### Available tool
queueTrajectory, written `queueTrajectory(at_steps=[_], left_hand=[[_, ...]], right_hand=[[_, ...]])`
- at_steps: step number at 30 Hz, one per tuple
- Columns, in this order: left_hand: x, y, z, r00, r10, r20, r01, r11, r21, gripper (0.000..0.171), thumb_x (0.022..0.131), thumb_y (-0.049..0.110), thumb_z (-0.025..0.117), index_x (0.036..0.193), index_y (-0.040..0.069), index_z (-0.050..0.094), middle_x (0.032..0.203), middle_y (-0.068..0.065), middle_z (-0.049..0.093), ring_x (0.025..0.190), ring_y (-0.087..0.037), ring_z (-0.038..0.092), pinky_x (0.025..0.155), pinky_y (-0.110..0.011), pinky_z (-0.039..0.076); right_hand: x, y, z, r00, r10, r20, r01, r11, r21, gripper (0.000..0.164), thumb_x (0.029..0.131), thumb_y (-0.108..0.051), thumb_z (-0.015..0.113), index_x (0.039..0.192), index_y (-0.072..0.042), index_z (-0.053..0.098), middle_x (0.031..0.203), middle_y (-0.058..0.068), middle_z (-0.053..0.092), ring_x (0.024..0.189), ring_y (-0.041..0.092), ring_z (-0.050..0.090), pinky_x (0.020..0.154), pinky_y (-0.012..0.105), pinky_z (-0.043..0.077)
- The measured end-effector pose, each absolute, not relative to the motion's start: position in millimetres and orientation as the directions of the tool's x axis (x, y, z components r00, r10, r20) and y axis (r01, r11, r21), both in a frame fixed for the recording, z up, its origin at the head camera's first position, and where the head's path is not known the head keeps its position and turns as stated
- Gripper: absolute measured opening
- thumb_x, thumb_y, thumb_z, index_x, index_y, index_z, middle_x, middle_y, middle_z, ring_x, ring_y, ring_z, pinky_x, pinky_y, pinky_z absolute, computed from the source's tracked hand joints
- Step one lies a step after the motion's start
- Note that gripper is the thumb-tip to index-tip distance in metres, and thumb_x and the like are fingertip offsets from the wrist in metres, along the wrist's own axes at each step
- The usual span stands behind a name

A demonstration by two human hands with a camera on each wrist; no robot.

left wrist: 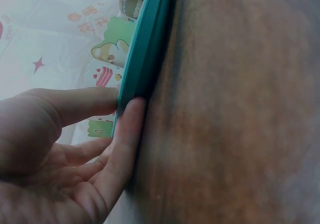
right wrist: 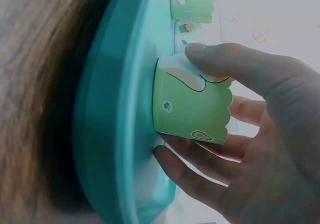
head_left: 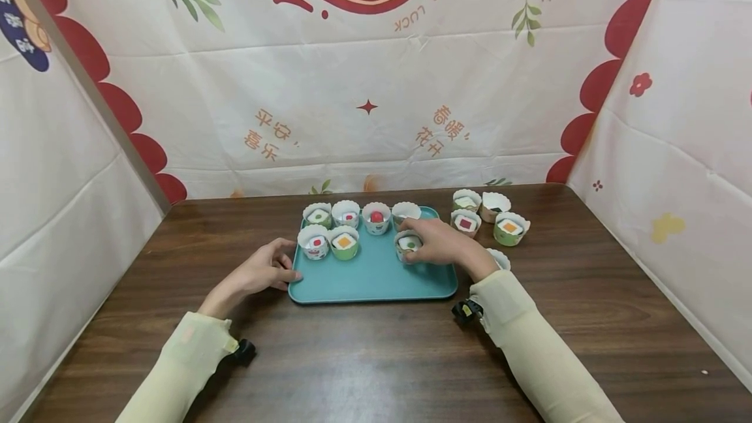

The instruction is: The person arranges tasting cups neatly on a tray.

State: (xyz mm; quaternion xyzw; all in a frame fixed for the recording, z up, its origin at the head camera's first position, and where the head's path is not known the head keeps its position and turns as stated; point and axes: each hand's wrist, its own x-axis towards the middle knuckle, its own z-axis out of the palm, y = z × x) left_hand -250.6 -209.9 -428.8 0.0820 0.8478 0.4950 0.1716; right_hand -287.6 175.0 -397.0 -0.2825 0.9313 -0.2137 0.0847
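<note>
My right hand grips a green paper baking cup at the right part of the teal tray. Its thumb lies on one side of the cup and its fingers on the other; a white piece with a green centre shows inside. My left hand pinches the tray's left edge, thumb at the rim and fingers against the outer side. On the tray's left stand two rows of paper cups, among them a green cup with an orange-topped piece and a cup with a red ball.
Right of the tray, several more cups stand on the brown wooden table, including a green cup with an orange-topped piece. One cup is partly hidden behind the right wrist. A printed white cloth hangs behind the table.
</note>
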Motion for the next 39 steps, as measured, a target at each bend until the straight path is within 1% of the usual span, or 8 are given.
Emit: queueTrajectory(at_steps=[9, 16, 24, 32, 39], left_hand=[[-251.6, -208.7, -429.5, -0.928, 0.308, -0.207, -0.023, 0.508, 0.861, 0.075, 0.092, 0.005, 0.076, 0.153, -0.005, 0.033, 0.099, -0.014, 0.056, 0.082, -0.02, 0.06, 0.075, -0.038, 0.065], [-252.4, -207.4, -429.7, -0.928, 0.307, -0.211, -0.028, 0.507, 0.861, 0.074, 0.092, 0.005, 0.075, 0.152, -0.005, 0.034, 0.098, -0.013, 0.056, 0.081, -0.02, 0.06, 0.075, -0.038, 0.065], [-253.8, -206.0, -430.5, -0.931, 0.298, -0.213, -0.03, 0.518, 0.855, 0.075, 0.092, 0.007, 0.076, 0.153, -0.004, 0.035, 0.098, -0.013, 0.057, 0.082, -0.02, 0.06, 0.075, -0.038, 0.065], [-253.8, -207.8, -430.9, -0.936, 0.28, -0.213, -0.033, 0.531, 0.847, 0.074, 0.092, 0.008, 0.077, 0.152, -0.003, 0.036, 0.099, -0.013, 0.057, 0.083, -0.021, 0.06, 0.075, -0.037, 0.065], [-253.1, -209.0, -430.1, -0.937, 0.277, -0.21, -0.036, 0.523, 0.852, 0.073, 0.093, 0.008, 0.076, 0.153, -0.003, 0.035, 0.099, -0.013, 0.057, 0.082, -0.02, 0.06, 0.075, -0.038, 0.065]], right_hand=[[-287.4, 173.3, -399.5, -0.836, -0.547, -0.035, -0.477, 0.757, -0.447, 0.055, 0.091, -0.028, 0.078, 0.139, -0.01, 0.059, 0.129, 0.011, 0.068, 0.107, 0.024, 0.062, 0.091, 0.045, 0.053], [-287.2, 174.3, -401.3, -0.847, -0.531, -0.041, -0.461, 0.77, -0.441, 0.056, 0.092, -0.03, 0.077, 0.141, -0.011, 0.058, 0.132, 0.011, 0.067, 0.11, 0.024, 0.062, 0.092, 0.045, 0.052], [-286.7, 174.3, -404.6, -0.852, -0.522, -0.034, -0.458, 0.776, -0.434, 0.055, 0.093, -0.031, 0.075, 0.141, -0.011, 0.057, 0.135, 0.012, 0.066, 0.107, 0.025, 0.06, 0.092, 0.046, 0.052], [-286.3, 172.5, -405.3, -0.852, -0.523, -0.018, -0.462, 0.768, -0.443, 0.053, 0.094, -0.033, 0.074, 0.14, -0.011, 0.058, 0.133, 0.012, 0.066, 0.104, 0.025, 0.06, 0.088, 0.045, 0.052], [-288.8, 171.0, -403.4, -0.853, -0.522, -0.015, -0.466, 0.774, -0.429, 0.054, 0.093, -0.033, 0.074, 0.14, -0.012, 0.058, 0.134, 0.011, 0.066, 0.107, 0.024, 0.06, 0.091, 0.045, 0.052]])
